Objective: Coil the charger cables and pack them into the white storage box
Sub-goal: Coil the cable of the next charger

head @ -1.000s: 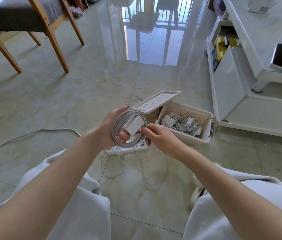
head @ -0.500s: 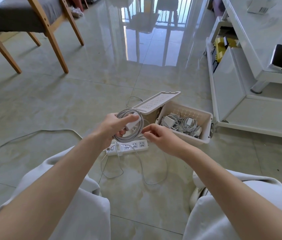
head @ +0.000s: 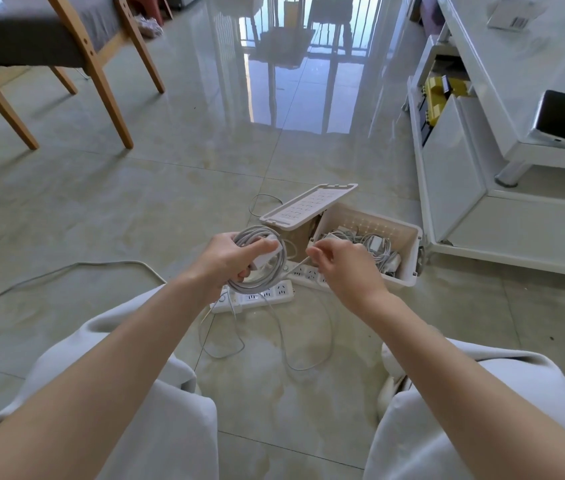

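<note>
My left hand [head: 231, 259] grips a coil of grey-white charger cable [head: 276, 277] with its white plug block pinned under the thumb. The loose end of that cable [head: 300, 266] runs to my right hand [head: 341, 268], which pinches it just right of the coil. Behind my right hand sits the white storage box [head: 409, 258] on the floor, holding several coiled cables and adapters [head: 374, 245]. Its lid [head: 309, 206] leans raised at the box's left side.
A white power strip [head: 257, 299] lies on the tiled floor under my hands, with thin loose cables [head: 295, 355] looping toward me. A grey cord [head: 49, 275] trails left. A white TV cabinet [head: 482, 188] stands right, a wooden-legged chair [head: 101, 74] far left.
My hands have drawn apart: the right hand moved right toward the box, pulling the cable end taut, and the left hand turned the coil so the plug block is under the thumb.
</note>
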